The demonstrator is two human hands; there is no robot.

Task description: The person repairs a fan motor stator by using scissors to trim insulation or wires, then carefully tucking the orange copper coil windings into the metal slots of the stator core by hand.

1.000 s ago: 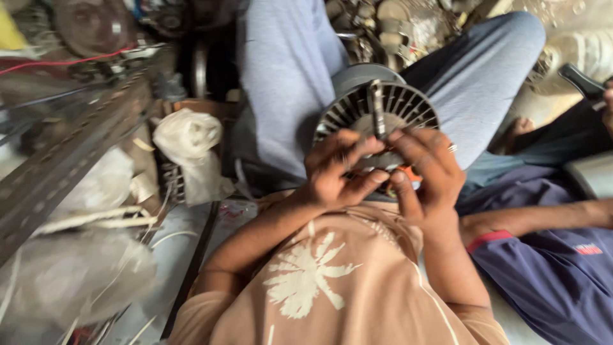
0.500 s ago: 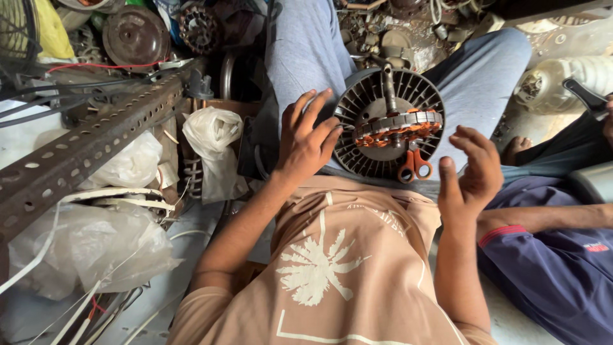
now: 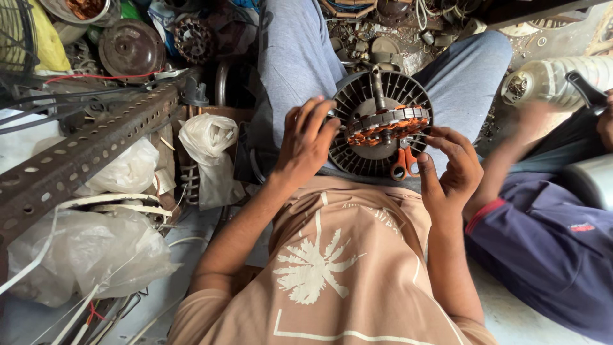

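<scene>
You have a round grey finned fan motor [image 3: 380, 124] in your lap, shaft toward twelve o'clock, copper windings exposed, orange-handled scissors [image 3: 403, 163] at its five o'clock.

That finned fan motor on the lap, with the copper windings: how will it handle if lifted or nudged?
The fan motor looks like a metal housing with steel core and copper windings, so probably stiff and heavy for its size. Its round finned rim could roll if tipped on edge. The exposed windings seem the fragile part. The left hand and right hand flank it, fingers open.

Repair workshop: scrap motor parts [image 3: 191, 38], slotted angle iron [image 3: 89, 150].
</scene>
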